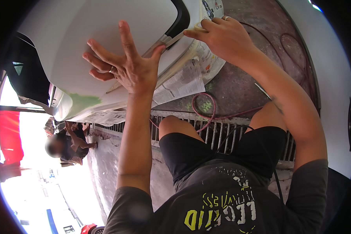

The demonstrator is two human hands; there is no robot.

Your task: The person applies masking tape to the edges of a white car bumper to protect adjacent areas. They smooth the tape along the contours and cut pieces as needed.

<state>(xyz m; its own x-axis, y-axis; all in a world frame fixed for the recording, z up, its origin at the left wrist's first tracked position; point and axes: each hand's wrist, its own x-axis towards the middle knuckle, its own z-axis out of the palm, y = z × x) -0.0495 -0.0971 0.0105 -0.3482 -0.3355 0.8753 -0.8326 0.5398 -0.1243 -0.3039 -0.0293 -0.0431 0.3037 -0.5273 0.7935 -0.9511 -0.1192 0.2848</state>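
A smooth grey car body panel [85, 31] fills the upper left, with a black curved trim [182, 16] along its edge. My left hand [130, 70] is open against the panel, fingers spread, its thumb pressing on the pale tape at the edge. From near that thumb, a strip of masking tape [176, 38] runs to my right hand [228, 39], whose fingers are closed on it. Whether a tape roll sits inside that hand is partly hidden. Newspaper sheets [183, 80] hang along the panel's lower edge.
A red hose [203, 95] loops over the stained floor by a metal drain grate [218, 138]. Another white car body surface [327, 74] stands at the right. At the left, a crouching person [75, 142] works by the car's far end. A green patch [84, 102] marks the panel.
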